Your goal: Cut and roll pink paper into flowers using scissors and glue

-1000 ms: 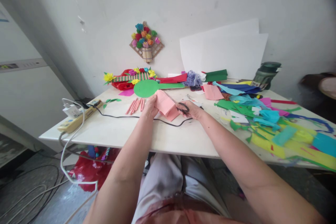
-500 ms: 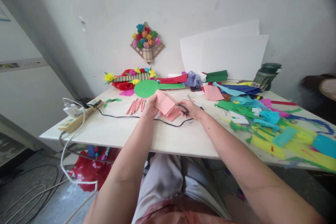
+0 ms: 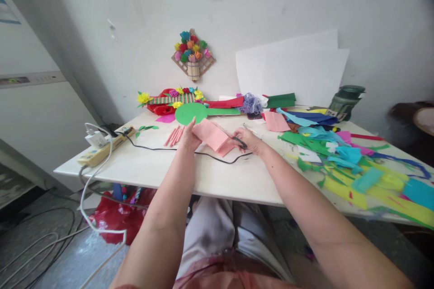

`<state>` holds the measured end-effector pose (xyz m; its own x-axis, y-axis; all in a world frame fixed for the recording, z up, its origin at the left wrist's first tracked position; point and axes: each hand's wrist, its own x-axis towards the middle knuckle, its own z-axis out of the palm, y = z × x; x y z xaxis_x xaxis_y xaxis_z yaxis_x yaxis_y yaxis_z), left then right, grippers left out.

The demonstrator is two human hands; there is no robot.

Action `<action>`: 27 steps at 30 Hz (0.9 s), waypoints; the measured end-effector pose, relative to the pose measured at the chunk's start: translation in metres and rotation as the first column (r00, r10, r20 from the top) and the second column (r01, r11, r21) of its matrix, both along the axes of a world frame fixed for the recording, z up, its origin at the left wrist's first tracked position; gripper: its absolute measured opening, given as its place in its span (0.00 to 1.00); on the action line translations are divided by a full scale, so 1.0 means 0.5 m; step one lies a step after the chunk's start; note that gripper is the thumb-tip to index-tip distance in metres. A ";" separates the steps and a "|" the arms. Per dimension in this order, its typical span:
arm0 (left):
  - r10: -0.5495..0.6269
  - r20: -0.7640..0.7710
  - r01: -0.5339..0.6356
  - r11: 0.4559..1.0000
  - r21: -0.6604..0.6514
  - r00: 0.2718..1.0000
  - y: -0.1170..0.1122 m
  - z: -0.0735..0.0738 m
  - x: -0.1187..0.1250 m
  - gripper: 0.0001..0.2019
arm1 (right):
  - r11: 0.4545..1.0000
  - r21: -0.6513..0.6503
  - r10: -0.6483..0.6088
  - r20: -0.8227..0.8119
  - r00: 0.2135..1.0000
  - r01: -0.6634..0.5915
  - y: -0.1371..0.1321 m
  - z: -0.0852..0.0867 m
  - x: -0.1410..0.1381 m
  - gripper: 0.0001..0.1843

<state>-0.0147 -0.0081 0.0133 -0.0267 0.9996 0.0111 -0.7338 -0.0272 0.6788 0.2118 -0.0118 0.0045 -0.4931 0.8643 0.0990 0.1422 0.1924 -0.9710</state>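
Left hand (image 3: 190, 140) pinches paper (image 3: 212, 135); right hand's (image 3: 251, 141) fingers hold scissors (image 3: 241, 143). Paper between fingers may buckle if slack, skewing cut; cord (image 3: 220, 159), body-side of fingers, could snag scissors.

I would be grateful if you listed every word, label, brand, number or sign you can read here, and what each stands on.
No text can be read.
White appliance's panel: marks too small to read.
Blue-and-white sheet, same appliance: any print too blurred.
Dark green bottle, pale patch: too blurred.
Power strip: too small.
Pink paper and scissors: no lettering visible.
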 end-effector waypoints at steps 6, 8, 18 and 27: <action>-0.002 -0.060 -0.002 0.998 -0.058 0.998 0.003 0.003 -0.013 0.17 | 0.999 0.038 -0.005 0.043 0.999 0.004 -0.005 0.006 0.003 0.26; 0.039 -0.101 -0.042 0.999 -0.033 0.994 0.006 -0.001 -0.012 0.12 | 0.999 0.037 -0.005 0.057 0.998 0.003 -0.009 0.011 0.002 0.30; 0.163 -0.306 -0.128 0.983 0.132 0.938 0.024 -0.030 -0.005 0.06 | 0.995 0.047 0.081 0.111 0.991 -0.087 -0.011 0.013 0.003 0.32; 0.118 -0.272 -0.084 0.988 0.132 0.955 0.024 -0.028 -0.005 0.10 | 0.992 -0.067 0.107 0.043 0.993 -0.104 -0.024 0.019 0.002 0.18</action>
